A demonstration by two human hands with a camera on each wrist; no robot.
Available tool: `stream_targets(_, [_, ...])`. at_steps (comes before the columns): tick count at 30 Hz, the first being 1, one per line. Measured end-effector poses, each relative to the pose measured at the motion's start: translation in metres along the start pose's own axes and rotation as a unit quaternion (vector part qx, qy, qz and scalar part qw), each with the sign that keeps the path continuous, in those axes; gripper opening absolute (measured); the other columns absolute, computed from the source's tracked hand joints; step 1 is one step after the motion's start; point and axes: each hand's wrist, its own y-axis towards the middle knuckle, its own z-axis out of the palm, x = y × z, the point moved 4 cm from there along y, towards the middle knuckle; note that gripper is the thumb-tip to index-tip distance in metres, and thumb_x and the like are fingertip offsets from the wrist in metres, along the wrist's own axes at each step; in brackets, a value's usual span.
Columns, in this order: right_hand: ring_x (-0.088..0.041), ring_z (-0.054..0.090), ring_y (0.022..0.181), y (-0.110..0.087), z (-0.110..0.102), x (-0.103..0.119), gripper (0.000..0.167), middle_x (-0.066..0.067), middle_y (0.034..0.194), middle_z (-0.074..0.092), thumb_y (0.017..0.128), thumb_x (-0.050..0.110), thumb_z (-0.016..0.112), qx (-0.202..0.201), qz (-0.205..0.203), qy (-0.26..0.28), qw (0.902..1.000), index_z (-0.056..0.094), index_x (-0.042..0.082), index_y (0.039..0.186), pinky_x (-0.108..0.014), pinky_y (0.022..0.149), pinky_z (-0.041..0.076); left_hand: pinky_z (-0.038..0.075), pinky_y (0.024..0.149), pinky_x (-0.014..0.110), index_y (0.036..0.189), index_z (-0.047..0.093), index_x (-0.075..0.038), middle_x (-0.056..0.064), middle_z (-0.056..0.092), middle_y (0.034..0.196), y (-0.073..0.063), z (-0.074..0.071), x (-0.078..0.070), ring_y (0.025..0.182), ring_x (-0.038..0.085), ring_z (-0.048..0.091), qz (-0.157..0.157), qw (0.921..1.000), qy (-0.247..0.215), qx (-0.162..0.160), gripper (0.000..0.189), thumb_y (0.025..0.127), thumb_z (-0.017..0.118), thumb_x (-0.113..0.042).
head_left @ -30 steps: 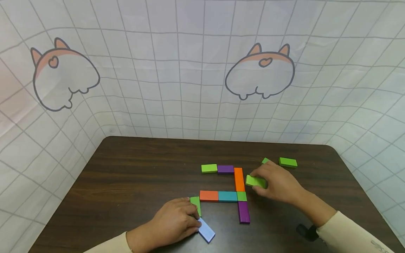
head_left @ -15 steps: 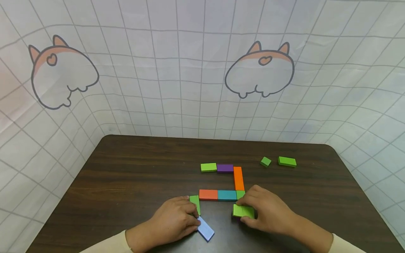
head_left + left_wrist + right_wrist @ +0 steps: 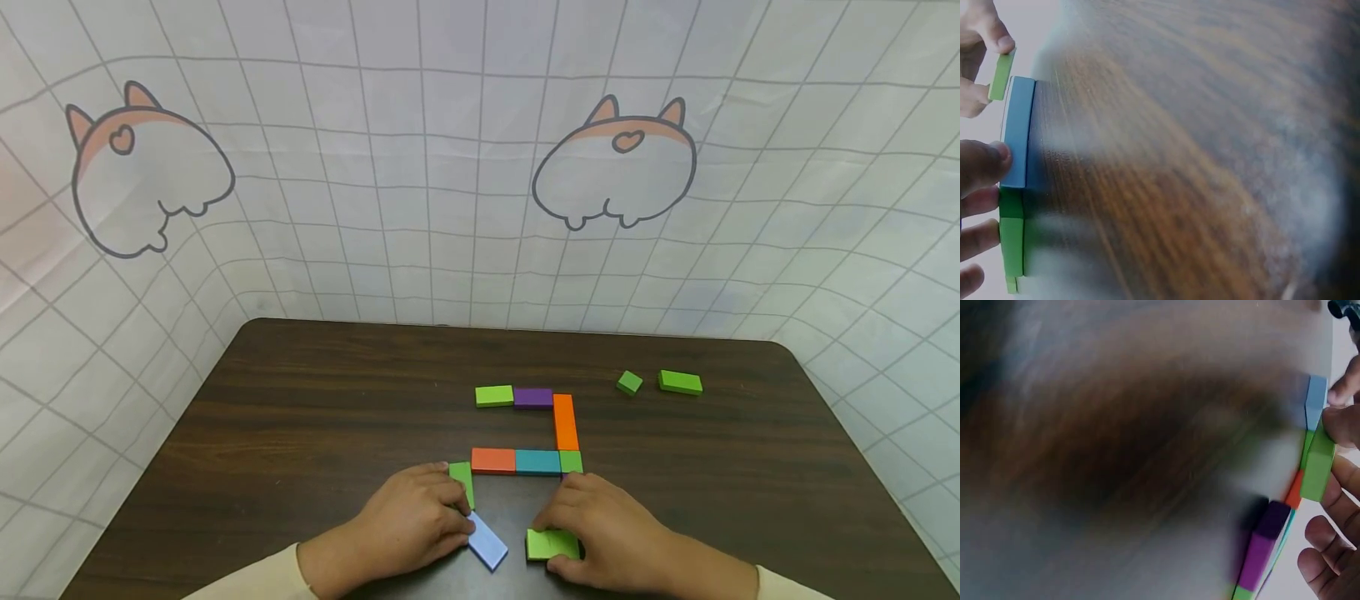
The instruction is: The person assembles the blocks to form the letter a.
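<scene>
My right hand [image 3: 611,529] pinches a light-green block [image 3: 552,544] between thumb and fingers at the near side of the table. In the right wrist view this green block [image 3: 1318,465] looks raised off the tabletop. My left hand [image 3: 412,523] rests beside a light-blue block [image 3: 488,542] and a green block [image 3: 463,482], its fingertips touching both. These two meet end to end at an angle. From the green one, a row of orange-red [image 3: 492,461], teal [image 3: 537,462] and small green [image 3: 571,462] blocks runs right. A purple block [image 3: 1259,559] is mostly hidden by my right hand in the head view.
An upright orange block [image 3: 566,422] joins the row to a purple [image 3: 533,399] and a light-green block [image 3: 494,397] farther back. A small green cube [image 3: 629,383] and a green block [image 3: 680,382] lie loose at the back right of the dark table [image 3: 337,400].
My right hand has carried the light-green block from right of the orange block toward the near side, over the purple block, closer to the light-blue one. The left hand has stayed put.
</scene>
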Motion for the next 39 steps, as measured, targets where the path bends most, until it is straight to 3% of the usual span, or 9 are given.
stream_targets(6, [-0.003, 0.051, 0.099, 0.004, 0.007, 0.007, 0.026, 0.022, 0.102, 0.062, 0.089, 0.040, 0.079, 0.025, -0.014, 0.009, 0.9995, 0.073, 0.027, 0.111, -0.034, 0.094, 0.049, 0.051, 0.100, 0.041, 0.087, 0.083, -0.031, -0.015, 0.066, 0.091, 0.000, 0.001, 0.000, 0.089, 0.002, 0.065, 0.000, 1.0000, 0.000, 0.000, 0.005, 0.085, 0.084, -0.035])
stream_targets(16, [-0.004, 0.050, 0.095, 0.009, 0.014, 0.011, 0.025, 0.022, 0.098, 0.063, 0.087, 0.038, 0.079, 0.025, -0.035, 0.000, 0.9991, 0.074, 0.025, 0.109, -0.027, 0.086, 0.048, 0.051, 0.102, 0.041, 0.087, 0.082, -0.031, -0.016, 0.065, 0.090, 0.000, 0.001, 0.000, 0.088, 0.002, 0.064, -0.002, 1.0000, 0.007, -0.002, 0.005, 0.085, 0.084, -0.036])
stream_targets(30, [-0.004, 0.049, 0.098, 0.011, 0.016, 0.007, 0.027, 0.023, 0.101, 0.062, 0.091, 0.041, 0.076, 0.050, -0.018, 0.002, 0.9986, 0.073, 0.027, 0.113, -0.029, 0.088, 0.047, 0.051, 0.101, 0.041, 0.086, 0.082, -0.030, -0.015, 0.064, 0.088, 0.003, -0.001, -0.001, 0.087, 0.002, 0.064, -0.007, 1.0000, 0.006, -0.004, 0.006, 0.084, 0.085, -0.035])
stream_targets(39, [-0.003, 0.050, 0.104, 0.007, 0.009, 0.001, 0.043, 0.021, 0.110, 0.063, 0.090, 0.046, 0.076, 0.052, 0.007, 0.021, 0.9984, 0.068, 0.023, 0.125, -0.035, 0.096, 0.047, 0.050, 0.103, 0.042, 0.092, 0.083, -0.030, -0.015, 0.066, 0.093, 0.003, -0.001, 0.000, 0.090, 0.003, 0.064, -0.008, 0.9998, 0.000, 0.018, 0.008, 0.087, 0.081, -0.036])
